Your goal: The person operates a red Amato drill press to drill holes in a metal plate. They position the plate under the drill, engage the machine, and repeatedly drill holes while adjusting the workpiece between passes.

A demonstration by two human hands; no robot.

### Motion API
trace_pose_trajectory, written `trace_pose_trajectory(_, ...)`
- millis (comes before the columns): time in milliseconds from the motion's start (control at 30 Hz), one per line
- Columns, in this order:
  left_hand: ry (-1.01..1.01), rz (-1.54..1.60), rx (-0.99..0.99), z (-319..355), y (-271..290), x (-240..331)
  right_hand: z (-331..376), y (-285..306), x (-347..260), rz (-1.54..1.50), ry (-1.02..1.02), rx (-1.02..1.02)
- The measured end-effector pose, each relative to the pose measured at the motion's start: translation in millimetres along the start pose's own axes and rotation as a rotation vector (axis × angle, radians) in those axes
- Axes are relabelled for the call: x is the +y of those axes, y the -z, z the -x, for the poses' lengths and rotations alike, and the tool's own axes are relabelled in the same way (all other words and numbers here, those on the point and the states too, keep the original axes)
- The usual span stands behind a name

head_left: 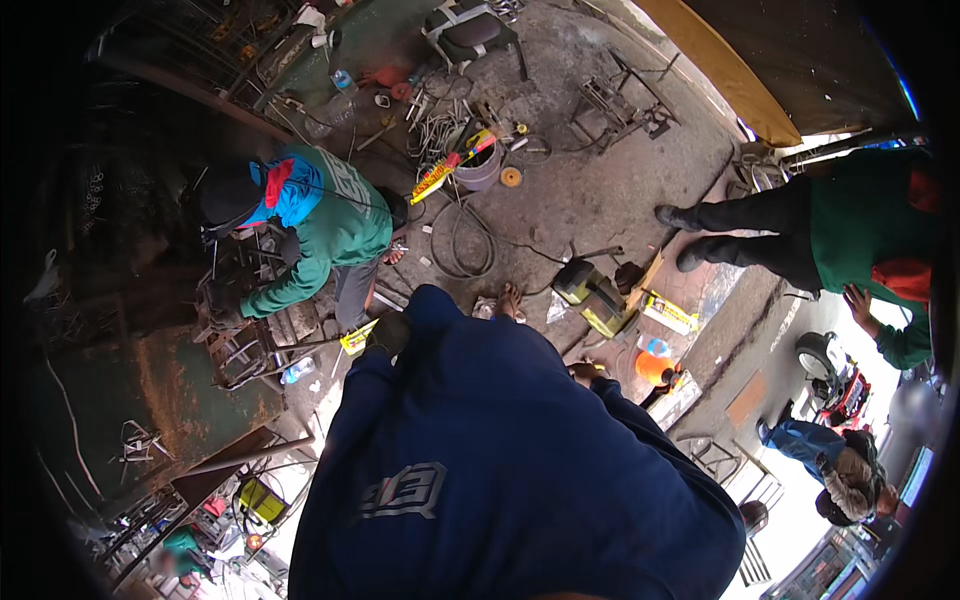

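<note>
My left hand (390, 334), in a dark olive glove, is at the end of the blue sleeve beside my raised knee. Its fingers do not show clearly enough to tell whether they grip anything. A small yellow box (357, 338) lies just left of it. My bare right hand (584, 372) shows only in part past the side of my blue top, fingers mostly hidden. Near it on the floor are a green-and-black power machine (595, 300) and an orange container (655, 368). A foot (509, 300) sticks out ahead of my knees.
At left, a hooded co-worker in green (340, 215) bends over a metal frame (240, 355). Ahead stand a bucket (478, 168), a coiled hose (465, 245) and scrap metal (435, 130). Another person in green (860, 225) stands at right. A seated person (840, 470) is farther off.
</note>
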State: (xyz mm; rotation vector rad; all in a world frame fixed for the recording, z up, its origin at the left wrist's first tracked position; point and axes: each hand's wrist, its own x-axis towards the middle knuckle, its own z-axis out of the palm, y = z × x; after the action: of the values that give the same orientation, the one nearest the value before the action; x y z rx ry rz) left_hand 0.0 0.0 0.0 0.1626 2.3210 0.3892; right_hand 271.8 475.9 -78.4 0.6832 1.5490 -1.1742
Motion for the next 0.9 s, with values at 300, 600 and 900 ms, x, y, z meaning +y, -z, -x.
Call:
trace_pose_trajectory(300, -0.058, 0.932, -0.244, -23.1, 55.4, 3.4, -31.7, 68.6, -177.1, -0.275, 0.39, 0.431)
trace_pose_trajectory(600, -0.172, 0.847, 0.194, -165.0, 96.4, 1.3, -82.1, 139.3, -330.5, -0.581, 0.433, 0.634)
trace_pose_trajectory(900, -0.249, 0.862, 0.279, -195.6, 251.4, 42.8, -61.7, 153.0, -428.5, -0.429, -0.071, 0.529)
